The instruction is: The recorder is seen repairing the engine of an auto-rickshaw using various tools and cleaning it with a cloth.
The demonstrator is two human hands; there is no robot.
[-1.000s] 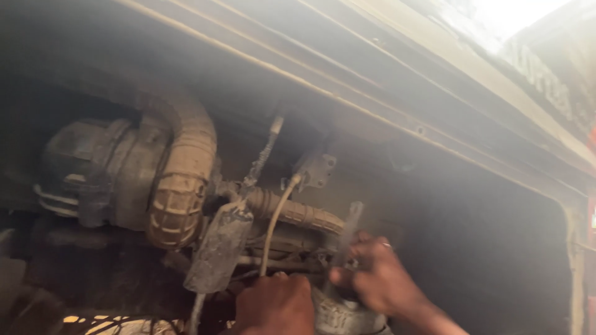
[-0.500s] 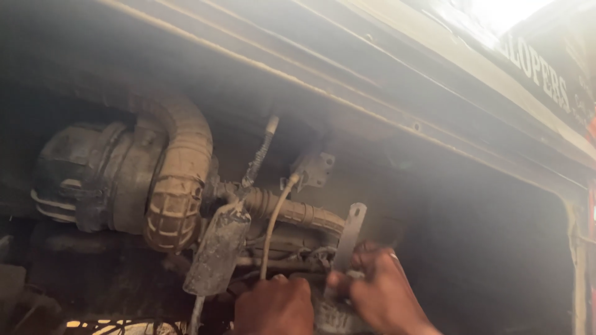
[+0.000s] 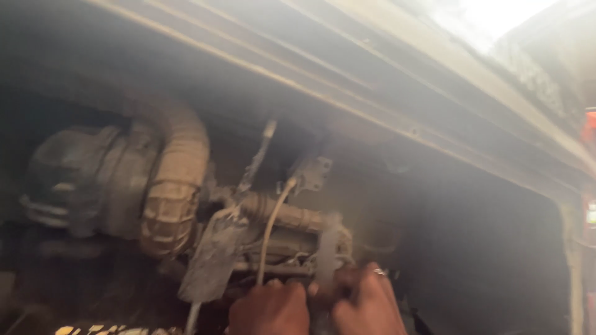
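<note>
While our left hand (image 3: pixel 270 307) curls loosely against the grimy engine parts, what it grips we cannot tell. Our right hand (image 3: pixel 366 304), touching the left, clenches a blurred grey metal tool (image 3: pixel 327 251) rising above its knuckles. A pale cable (image 3: pixel 271 229) runs up just above the left hand, a ribbed hose (image 3: pixel 177 186) farther to its left.

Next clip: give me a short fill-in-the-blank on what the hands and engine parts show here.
1. The left hand and right hand sit side by side at the ____ edge of the view.
2. A ring shows on the ____ hand.
3. The thick ribbed hose lies to the ____ of the thin pale cable.

Missing words: bottom; right; left
</note>
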